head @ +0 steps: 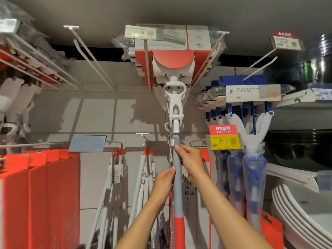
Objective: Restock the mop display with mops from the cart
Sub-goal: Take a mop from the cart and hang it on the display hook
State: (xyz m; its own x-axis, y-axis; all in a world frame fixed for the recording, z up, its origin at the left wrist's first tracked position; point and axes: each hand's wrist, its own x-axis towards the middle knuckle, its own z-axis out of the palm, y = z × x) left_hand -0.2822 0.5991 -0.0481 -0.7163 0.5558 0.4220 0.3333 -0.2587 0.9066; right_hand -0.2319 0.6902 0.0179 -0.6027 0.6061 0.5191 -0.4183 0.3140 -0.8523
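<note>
Right now, in the head view, both hands are up on one mop point(177, 177). The left hand point(164, 180) grasps the grey pole lower down, with its fingers curled round it. The right hand point(190, 161) grasps the same pole a bit higher, its fingertips pinching close under a small white clip. The mop stands nearly upright. Its red and white head, in a card sleeve, is high up by the top hook point(147, 65), in front of a stack of the same mops (I cannot tell if the head is fully on the hook yet).

I think the step in hand is hanging this mop on the display. It looks close to done, since the head is already up among the others.

The next move calls for a small push up and back, so the sleeve slides along the hook, and then both hands can let go gently. A long pole sways, so the hands should steady it first.

Blue sponge mops point(251, 123) hang just to the right, by a yellow price tag point(222, 141). Red boxes point(39, 194) stand at lower left. The cart is not in view.
</note>
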